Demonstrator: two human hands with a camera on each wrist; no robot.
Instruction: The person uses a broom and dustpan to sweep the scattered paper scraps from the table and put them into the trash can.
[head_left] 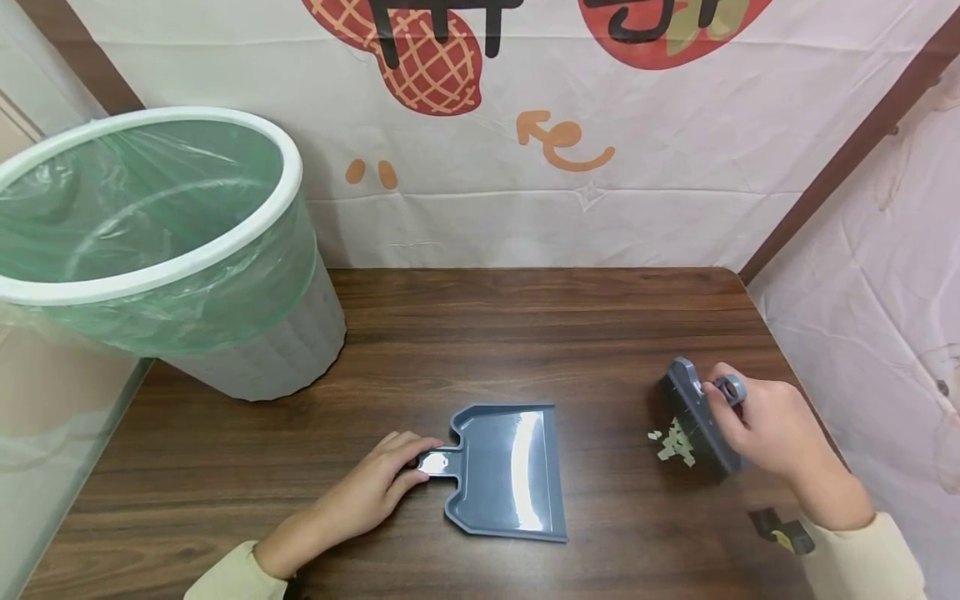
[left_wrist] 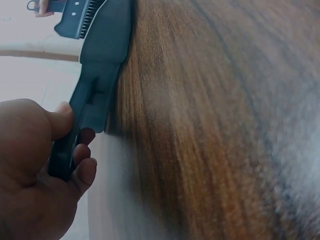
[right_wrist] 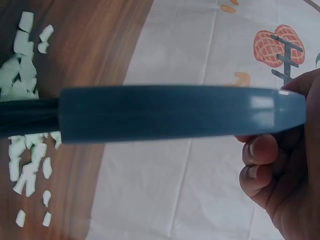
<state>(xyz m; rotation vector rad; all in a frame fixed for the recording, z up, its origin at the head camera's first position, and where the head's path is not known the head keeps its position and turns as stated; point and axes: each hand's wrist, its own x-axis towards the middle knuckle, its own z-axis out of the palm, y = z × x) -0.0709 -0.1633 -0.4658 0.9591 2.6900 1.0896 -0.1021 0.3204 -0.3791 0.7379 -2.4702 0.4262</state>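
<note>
A grey-blue dustpan [head_left: 495, 471] lies on the brown wooden table with its wide edge toward the right. My left hand [head_left: 375, 479] grips its short handle, thumb on one side and fingers curled on the other, as the left wrist view shows. At the right, my right hand [head_left: 776, 421] holds a small grey-blue hand brush [head_left: 701, 417] by its handle, the bristle side facing down and left. Just left of the brush sits a little pile of pale green paper scraps [head_left: 677, 444]. In the right wrist view the scraps [right_wrist: 30, 170] spread on both sides of the brush.
A white bin [head_left: 255, 367] with a green plastic liner stands at the back left of the table. Behind the table hangs a white printed cloth [head_left: 465, 217], with another cloth wall at the right. Dark tape with a yellow mark [head_left: 782, 532] is stuck near the right front.
</note>
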